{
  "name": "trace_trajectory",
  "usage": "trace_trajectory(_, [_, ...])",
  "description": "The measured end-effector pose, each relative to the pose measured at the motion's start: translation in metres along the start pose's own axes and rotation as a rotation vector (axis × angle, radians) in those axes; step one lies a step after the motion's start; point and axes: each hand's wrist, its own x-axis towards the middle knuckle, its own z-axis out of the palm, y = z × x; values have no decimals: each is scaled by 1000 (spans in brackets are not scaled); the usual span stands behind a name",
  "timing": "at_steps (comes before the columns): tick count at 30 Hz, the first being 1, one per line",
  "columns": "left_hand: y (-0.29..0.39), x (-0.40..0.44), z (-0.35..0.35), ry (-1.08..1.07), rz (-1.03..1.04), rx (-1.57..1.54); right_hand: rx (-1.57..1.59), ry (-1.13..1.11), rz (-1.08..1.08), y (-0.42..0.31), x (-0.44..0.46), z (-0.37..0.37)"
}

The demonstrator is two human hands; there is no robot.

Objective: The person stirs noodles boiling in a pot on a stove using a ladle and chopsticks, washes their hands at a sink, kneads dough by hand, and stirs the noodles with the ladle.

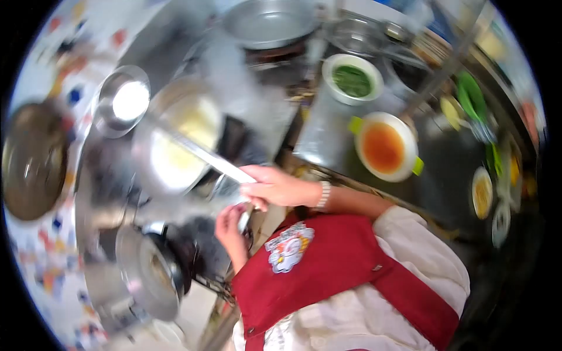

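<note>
The long handle of a metal ladle (202, 151) is gripped in my right hand (272, 185), which wears a light bracelet. The round bowl of the ladle, bright with glare, hangs beyond a pan of pale yellowish liquid (187, 128) on the stove. My left hand (232, 229) is close below the right, at the stove's near edge, with its fingers curled. Blur hides what is between those fingers, if anything.
A wide metal pan (270, 23) stands at the back and a wok (146, 272) at lower left. A metal lid (35, 161) lies far left. On the right are a bowl of greens (352, 80) and a green-handled pot of orange-red liquid (382, 147).
</note>
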Motion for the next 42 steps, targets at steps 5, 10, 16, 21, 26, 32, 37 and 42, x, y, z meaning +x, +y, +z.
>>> trace_trajectory(5, [-19, -10, -6, -54, 8, -1, -63, -35, 33, -20, -7, -9])
trace_trajectory(10, [-20, -24, -24, 76, 31, 29, -524, 168, 116, -40, 20, -18])
trace_trajectory(16, [-41, -45, -49, 227, -6, 34, -1214, 82, -537, -42, 74, -74])
trace_trajectory(21, [-58, -54, -61, 285, -55, 25, -1230, 172, -37, -76, 90, -42])
trace_trajectory(26, [-60, -56, -62, 286, -59, -4, -1151, 146, 102, -65, 107, -29])
trace_trajectory(32, [-68, -59, -66, 298, -67, -31, -794, 47, 227, -61, 105, 4])
trace_trajectory(37, [-65, -62, -74, 293, -102, -28, -789, -108, 263, -82, 79, 20])
trace_trajectory(42, [-68, -61, -82, 292, -91, -43, -1311, -75, -173, -91, 27, 7])
